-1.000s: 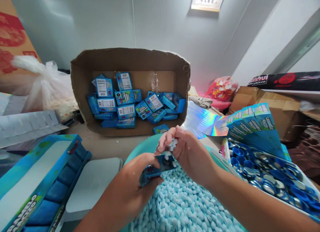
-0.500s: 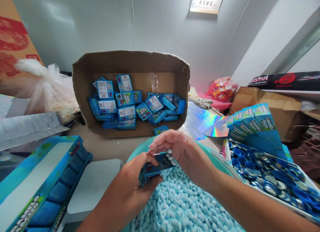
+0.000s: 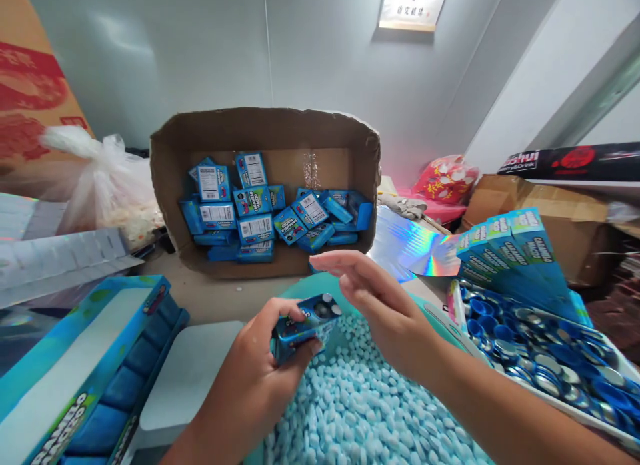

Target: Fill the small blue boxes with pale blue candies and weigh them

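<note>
My left hand [image 3: 260, 365] grips a small blue candy tin [image 3: 303, 326] between thumb and fingers, tilted above the tub. A dark opening with one or two pale candies shows at the tin's right end. My right hand [image 3: 377, 301] holds nothing; its fingers are stretched out, a little apart from the tin's right side. Below both hands a turquoise tub [image 3: 295, 288] is filled with pale blue candies [image 3: 380, 405].
A cardboard box [image 3: 265, 128] with several blue tins stands behind the tub. On the left are a blue display carton [image 3: 115, 358] and a white scale [image 3: 193, 371]. At right, a tray of blue and silver lids [image 3: 540, 358] sits by folded blue cartons [image 3: 515, 251].
My right hand has drawn away from the tin's end to the right. The candies spilling there are gone, and the tin has shifted slightly left in my left hand.
</note>
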`<state>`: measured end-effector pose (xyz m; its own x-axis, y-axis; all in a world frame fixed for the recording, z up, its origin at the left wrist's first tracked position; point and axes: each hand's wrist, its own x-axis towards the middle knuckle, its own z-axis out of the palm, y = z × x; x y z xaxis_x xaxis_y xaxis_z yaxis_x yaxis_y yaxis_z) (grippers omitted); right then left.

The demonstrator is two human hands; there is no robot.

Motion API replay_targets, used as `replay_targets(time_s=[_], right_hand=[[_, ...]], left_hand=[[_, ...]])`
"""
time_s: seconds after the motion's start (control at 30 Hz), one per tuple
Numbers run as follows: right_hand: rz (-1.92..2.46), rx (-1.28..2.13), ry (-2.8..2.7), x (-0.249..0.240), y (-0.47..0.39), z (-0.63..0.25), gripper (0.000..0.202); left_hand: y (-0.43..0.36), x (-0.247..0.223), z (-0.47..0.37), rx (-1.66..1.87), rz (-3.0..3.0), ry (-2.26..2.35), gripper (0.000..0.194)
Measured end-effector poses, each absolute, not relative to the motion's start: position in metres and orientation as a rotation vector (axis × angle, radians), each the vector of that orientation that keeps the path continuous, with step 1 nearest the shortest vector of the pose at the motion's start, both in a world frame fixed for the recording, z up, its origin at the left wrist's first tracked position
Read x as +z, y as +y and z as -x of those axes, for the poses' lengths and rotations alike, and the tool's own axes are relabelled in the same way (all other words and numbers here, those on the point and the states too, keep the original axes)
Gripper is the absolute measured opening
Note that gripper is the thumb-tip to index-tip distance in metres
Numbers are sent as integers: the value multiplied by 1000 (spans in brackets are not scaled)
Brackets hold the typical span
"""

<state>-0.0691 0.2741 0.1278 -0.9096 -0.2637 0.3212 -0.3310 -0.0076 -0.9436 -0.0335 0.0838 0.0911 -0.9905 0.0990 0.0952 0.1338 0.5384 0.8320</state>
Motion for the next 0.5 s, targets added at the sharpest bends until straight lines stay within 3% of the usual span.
replay_targets(time_s=[0.2, 0.5], right_hand=[[-634, 1779, -2355, 124, 272, 78, 10], [-623, 1615, -2528, 128, 273, 82, 22]], left_hand=[[83, 89, 33, -1558, 81, -2661, 26], [83, 88, 32, -1442, 218, -2642, 23]])
